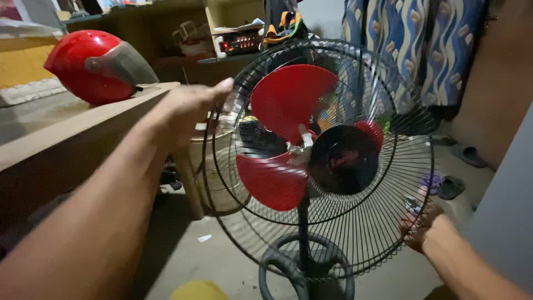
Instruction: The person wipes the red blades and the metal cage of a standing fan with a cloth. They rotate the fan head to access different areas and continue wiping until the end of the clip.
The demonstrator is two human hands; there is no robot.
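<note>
A: Fan (322, 161), pedestal type, mid-frame in your head view. Black wire guard (383, 233) over three red blades (288, 100), black hub (344, 158) facing you, round black base (277, 264) on the floor (222, 255) near you.

B: Where do your hands sit on it?

A: Your left hand (186, 108) reaches in from the left, arm stretched out. The fingertips (225, 85) meet the upper left rim of the guard. The hand looks flat and loose; you cannot tell from here whether any finger hooks the wire. Your right hand (419, 225) is at the lower right rim, fingers curled onto the guard's edge wires, grasping it.

B: Surroundings?

A: To your left, a wooden table (83, 125) with a red helmet (97, 66) lying on it, grey visor pointing right. A pale bucket (214, 166) stands on the floor behind the fan, just beside the table leg. Far side: a shelf (183, 33) with a small device showing red lights (240, 43), and a blue patterned curtain (411, 39) to the far right. Sandals (452, 186) lie on the floor at right, beyond the guard. A yellow round object (197, 290) shows at the near bottom edge, cut off.
</note>
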